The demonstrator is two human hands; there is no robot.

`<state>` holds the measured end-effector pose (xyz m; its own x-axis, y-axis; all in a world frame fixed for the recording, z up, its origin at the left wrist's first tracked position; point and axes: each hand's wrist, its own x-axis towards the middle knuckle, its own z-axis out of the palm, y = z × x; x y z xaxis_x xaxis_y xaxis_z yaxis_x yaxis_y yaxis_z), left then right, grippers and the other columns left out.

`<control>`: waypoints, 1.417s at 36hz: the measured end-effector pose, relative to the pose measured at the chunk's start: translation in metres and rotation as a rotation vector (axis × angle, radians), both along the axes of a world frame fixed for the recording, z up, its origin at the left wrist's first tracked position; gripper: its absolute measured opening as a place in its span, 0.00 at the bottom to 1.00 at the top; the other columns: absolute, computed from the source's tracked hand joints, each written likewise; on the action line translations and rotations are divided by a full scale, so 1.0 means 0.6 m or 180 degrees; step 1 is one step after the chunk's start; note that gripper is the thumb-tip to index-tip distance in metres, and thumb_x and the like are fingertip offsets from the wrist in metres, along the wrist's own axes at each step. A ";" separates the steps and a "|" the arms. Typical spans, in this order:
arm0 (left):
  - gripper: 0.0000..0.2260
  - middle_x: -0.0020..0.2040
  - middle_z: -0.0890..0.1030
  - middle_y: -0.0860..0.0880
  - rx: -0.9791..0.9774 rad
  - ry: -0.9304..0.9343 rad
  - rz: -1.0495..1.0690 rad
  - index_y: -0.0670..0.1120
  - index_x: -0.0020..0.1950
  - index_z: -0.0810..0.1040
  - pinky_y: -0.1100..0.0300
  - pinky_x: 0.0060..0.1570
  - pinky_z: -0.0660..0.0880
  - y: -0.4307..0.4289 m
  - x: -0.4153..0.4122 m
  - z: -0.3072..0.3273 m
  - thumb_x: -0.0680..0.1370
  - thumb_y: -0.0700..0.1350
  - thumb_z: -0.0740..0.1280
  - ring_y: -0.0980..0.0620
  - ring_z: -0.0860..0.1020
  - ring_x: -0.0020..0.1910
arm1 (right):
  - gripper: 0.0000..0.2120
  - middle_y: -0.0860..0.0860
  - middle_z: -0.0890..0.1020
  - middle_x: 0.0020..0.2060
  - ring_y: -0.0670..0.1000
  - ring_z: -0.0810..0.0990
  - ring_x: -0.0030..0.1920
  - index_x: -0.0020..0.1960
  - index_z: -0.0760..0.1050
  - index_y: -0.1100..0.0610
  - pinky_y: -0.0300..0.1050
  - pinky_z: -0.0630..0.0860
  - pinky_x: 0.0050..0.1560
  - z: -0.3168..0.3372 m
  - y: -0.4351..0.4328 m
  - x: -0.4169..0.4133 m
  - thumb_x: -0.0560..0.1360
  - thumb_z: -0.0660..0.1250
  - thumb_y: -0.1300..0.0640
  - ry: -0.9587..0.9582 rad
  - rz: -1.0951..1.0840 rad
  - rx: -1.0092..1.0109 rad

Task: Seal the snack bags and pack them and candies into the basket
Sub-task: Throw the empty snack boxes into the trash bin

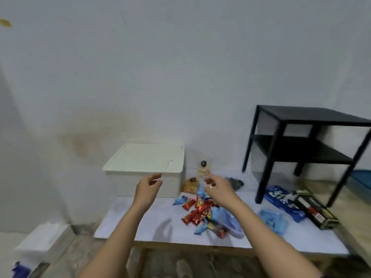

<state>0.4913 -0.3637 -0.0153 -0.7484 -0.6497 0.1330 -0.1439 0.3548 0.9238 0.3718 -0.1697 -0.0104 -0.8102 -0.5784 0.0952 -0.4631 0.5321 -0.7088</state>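
Both hands raised above table [124,221], apart. Left hand [147,188] loosely curled, holding nothing visible. Right hand [217,187] fingers curled; grasp unclear, blurred. Candies [202,213] piled on table below right hand. White basket [146,169] behind left hand. Two snack bags [203,168] just right of basket.

Hands [149,185] [217,185] above candies [202,212], seemingly empty.

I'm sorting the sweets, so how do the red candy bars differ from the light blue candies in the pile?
The red candy bars are long, narrow and shiny; the light blue candies look shorter and puffier. Red ones cluster centrally, blue ones around the pile's edges. Both lie loose on the table.
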 end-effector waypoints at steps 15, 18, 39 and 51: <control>0.14 0.54 0.79 0.44 0.0273 -0.0149 -0.1397 0.38 0.62 0.75 0.66 0.47 0.71 0.480 -0.406 -0.075 0.76 0.35 0.64 0.51 0.76 0.49 | 0.13 0.54 0.79 0.54 0.52 0.77 0.55 0.57 0.76 0.59 0.42 0.71 0.56 -0.048 0.533 -0.296 0.73 0.66 0.63 -0.0017 -0.1328 0.0024; 0.15 0.56 0.78 0.46 0.0264 -0.0445 -0.1613 0.41 0.63 0.75 0.61 0.49 0.72 0.555 -0.464 -0.113 0.76 0.37 0.65 0.51 0.75 0.50 | 0.13 0.51 0.78 0.55 0.49 0.76 0.54 0.59 0.76 0.56 0.40 0.70 0.56 -0.074 0.599 -0.345 0.75 0.66 0.61 -0.0135 -0.1310 0.0087; 0.31 0.66 0.69 0.37 0.0145 -0.2214 -0.0858 0.48 0.71 0.60 0.51 0.66 0.64 0.648 -0.735 -0.349 0.73 0.51 0.69 0.38 0.64 0.68 | 0.49 0.55 0.54 0.75 0.59 0.55 0.74 0.76 0.53 0.44 0.55 0.60 0.71 -0.319 0.634 -0.564 0.60 0.57 0.23 -0.0584 -0.1030 0.1525; 0.30 0.62 0.69 0.42 0.1390 -0.1648 -0.0393 0.44 0.63 0.71 0.54 0.54 0.75 0.635 -0.792 -0.398 0.64 0.36 0.77 0.44 0.74 0.55 | 0.44 0.56 0.64 0.68 0.60 0.63 0.70 0.75 0.48 0.41 0.50 0.66 0.68 -0.369 0.633 -0.596 0.68 0.69 0.41 -0.1015 -0.1056 0.1520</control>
